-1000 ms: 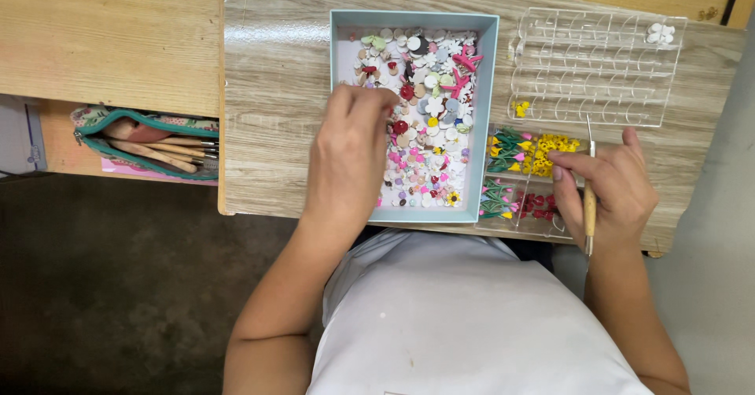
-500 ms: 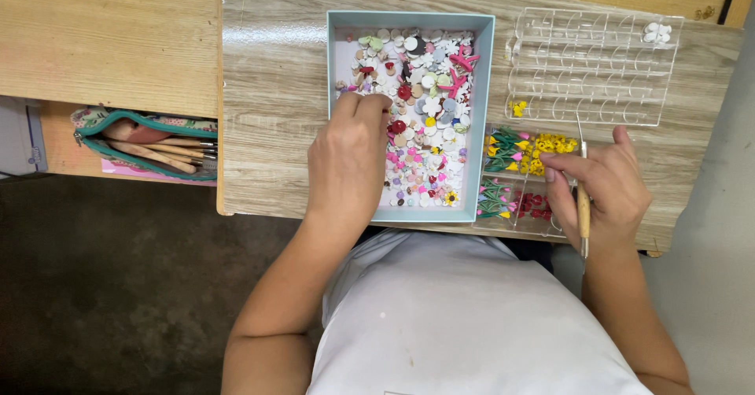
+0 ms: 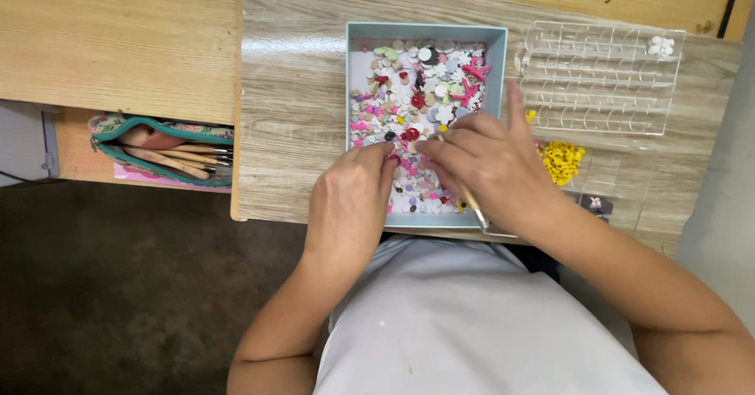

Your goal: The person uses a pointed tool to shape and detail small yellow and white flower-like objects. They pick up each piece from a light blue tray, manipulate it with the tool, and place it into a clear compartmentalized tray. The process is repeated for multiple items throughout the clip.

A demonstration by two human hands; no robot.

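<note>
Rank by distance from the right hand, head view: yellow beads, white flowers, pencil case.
From the right hand:
1. Yellow beads, just right of it in the clear organizer.
2. White flowers, organizer's far right corner.
3. Pencil case, far left, below the desk edge.

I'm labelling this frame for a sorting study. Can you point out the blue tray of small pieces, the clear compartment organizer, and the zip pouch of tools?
blue tray [image 3: 358, 88]: head view, left wall.
clear compartment organizer [image 3: 598, 72]: head view, empty middle compartments.
zip pouch [image 3: 157, 123]: head view, teal zip edge.
</note>
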